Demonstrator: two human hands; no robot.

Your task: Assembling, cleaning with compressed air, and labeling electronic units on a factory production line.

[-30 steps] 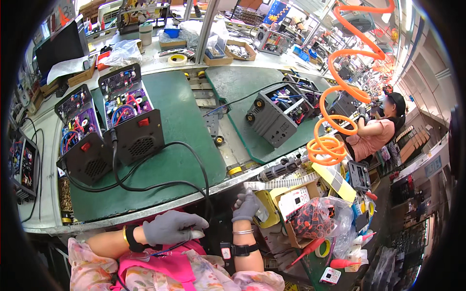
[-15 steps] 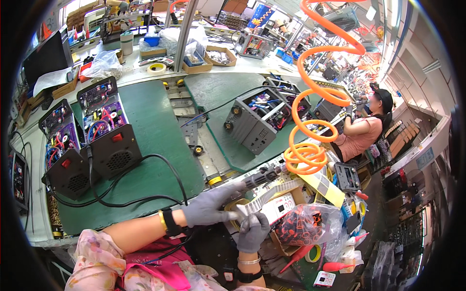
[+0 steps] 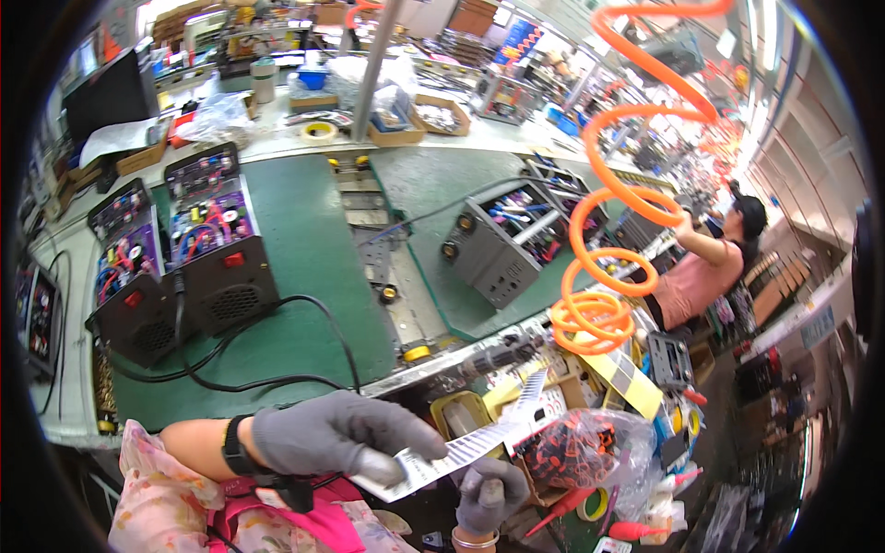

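Note:
A long white strip of printed labels (image 3: 475,443) slants up and to the right in front of me. My left hand (image 3: 341,441), in a grey glove, pinches its near end between thumb and fingers. Just below the strip's middle, my right hand (image 3: 490,496), gloved too, has its fingers curled in. What those fingers hold, if anything, is hidden. The strip's far end lies over a small white box (image 3: 551,404) with printing on it. Beyond my left hand, two dark-cased units (image 3: 235,295) with open tops show purple circuit boards and coloured wires on the green mat (image 3: 304,240).
An orange coiled hose (image 3: 590,318) hangs at the right. A grey open-sided unit (image 3: 493,249) stands beyond the roller track. Black cables (image 3: 318,378) lie on the mat. A bag of red-and-black parts (image 3: 576,447) and red-tipped bottles crowd the right side. A co-worker (image 3: 705,272) is farther right.
My left hand has drawn back toward me and left with the strip's end, stretching the strip out. My right hand has moved slightly lower. The co-worker's arm has lifted.

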